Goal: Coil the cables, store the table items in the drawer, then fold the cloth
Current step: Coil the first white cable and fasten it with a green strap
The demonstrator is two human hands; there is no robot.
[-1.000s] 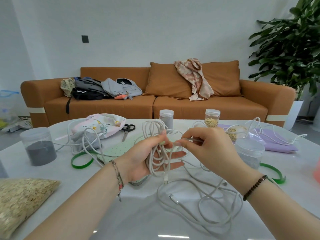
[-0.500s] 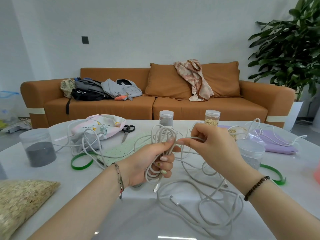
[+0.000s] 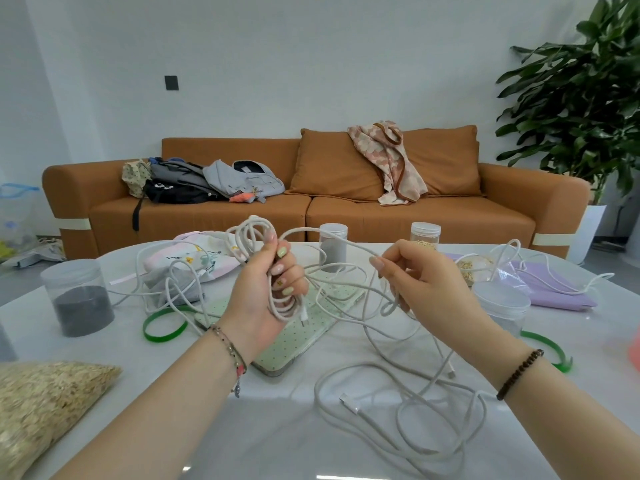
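Left hand [image 3: 258, 303] has its fingers curled tight round a bunch of loops of the long white charging cable [image 3: 247, 233], held up over the table. Right hand [image 3: 433, 289] holds the loose strand between curled fingers a little way along. The rest of that cable sprawls in tangled loops on the glossy white table [image 3: 277, 438], near side. It looks light, floppy and kinda springy, so I'd guess the loops pop open unless the bundle is clamped round its middle, plug end last. Under the hands lies a pale green dotted flat case [image 3: 294, 337]. A clear plastic jar of dark grey powder [image 3: 78, 296] stands off left, a lilac cloth [image 3: 554, 289] far right.
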